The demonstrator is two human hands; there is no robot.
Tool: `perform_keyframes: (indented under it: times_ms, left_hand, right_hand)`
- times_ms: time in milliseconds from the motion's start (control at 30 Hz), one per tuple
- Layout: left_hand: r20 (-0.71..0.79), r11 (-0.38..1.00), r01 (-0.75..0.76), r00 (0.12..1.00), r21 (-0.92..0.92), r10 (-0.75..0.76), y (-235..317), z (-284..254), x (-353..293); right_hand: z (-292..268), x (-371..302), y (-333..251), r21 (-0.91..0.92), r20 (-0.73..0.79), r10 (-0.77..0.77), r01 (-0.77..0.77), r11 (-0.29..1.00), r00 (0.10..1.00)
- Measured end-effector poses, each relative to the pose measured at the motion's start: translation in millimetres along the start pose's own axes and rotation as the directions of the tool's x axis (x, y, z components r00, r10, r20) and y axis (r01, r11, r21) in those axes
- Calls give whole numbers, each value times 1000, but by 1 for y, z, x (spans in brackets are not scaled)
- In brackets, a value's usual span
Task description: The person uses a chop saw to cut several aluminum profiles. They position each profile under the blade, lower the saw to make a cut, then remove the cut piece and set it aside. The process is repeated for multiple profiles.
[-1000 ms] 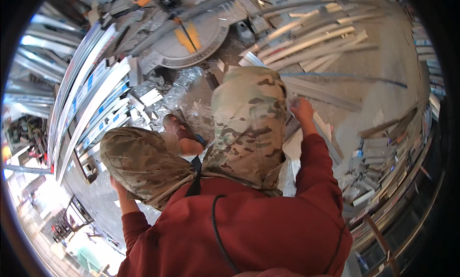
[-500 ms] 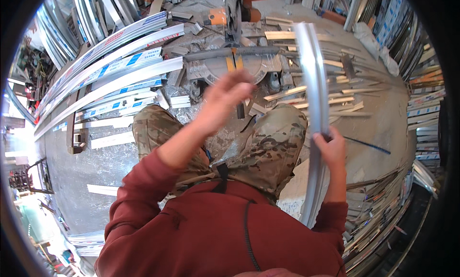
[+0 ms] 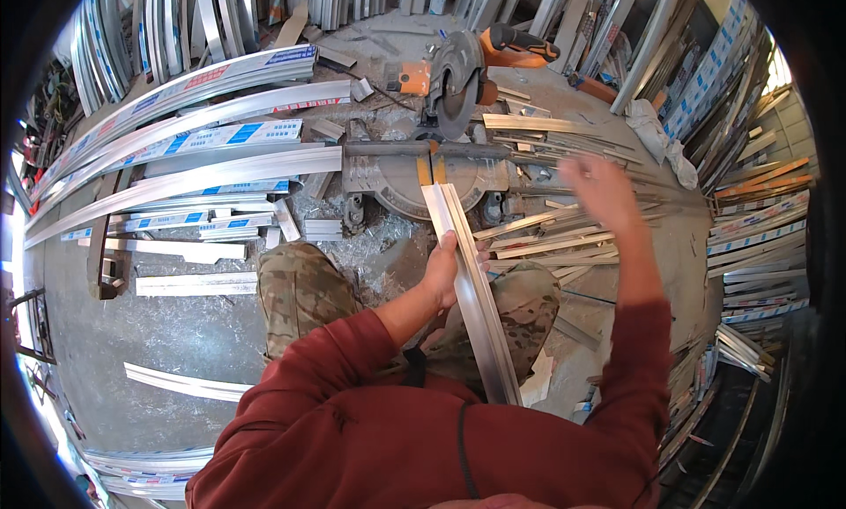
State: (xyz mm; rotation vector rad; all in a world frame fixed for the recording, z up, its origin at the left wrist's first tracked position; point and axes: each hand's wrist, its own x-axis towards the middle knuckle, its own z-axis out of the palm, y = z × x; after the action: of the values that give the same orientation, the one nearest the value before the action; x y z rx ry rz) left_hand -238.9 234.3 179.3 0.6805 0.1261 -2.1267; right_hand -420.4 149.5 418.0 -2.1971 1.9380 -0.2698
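Note:
My left hand (image 3: 443, 269) is closed around a long silvery aluminium profile (image 3: 480, 319), with the thumb on its near face. The profile slants across my lap, its far end over the front of the miter saw's base (image 3: 388, 176). To the right, over the strips on the floor, my right hand (image 3: 602, 190) is raised off the profile; motion smears its fingers. The saw's blade and head (image 3: 456, 84), with an orange and black handle (image 3: 522, 47), stand raised beyond the base.
Long profiles (image 3: 203, 176) with printed film lie stacked at the left of the saw. Thin strips (image 3: 555, 227) are strewn at its right. More profiles (image 3: 335, 0) lean along the back. Bundles (image 3: 765, 236) lie at the far right. Metal shavings (image 3: 194, 319) cover the floor.
The profile has moved left from my right side to the saw's front. My left hand now grips it; my right hand has let go and moved up. The view has shifted.

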Motion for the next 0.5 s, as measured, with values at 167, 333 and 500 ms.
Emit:
perform_keyframes:
  times_ms: [167, 333, 500]
  left_hand:
    - [68, 995, 92, 993, 39, -94, 12, -6, 22]
    - [-16, 995, 100, 995, -9, -100, 16, -15, 43]
    - [2, 996, 86, 996, -3, -86, 10, -19, 49]
  right_hand:
    - [13, 207, 12, -339, -415, -384, 252, 907, 825]
    - [61, 282, 9, -413, -308, -229, 87, 907, 924]
    - [57, 266, 14, -309, -101, -191, 152, 939, 976]
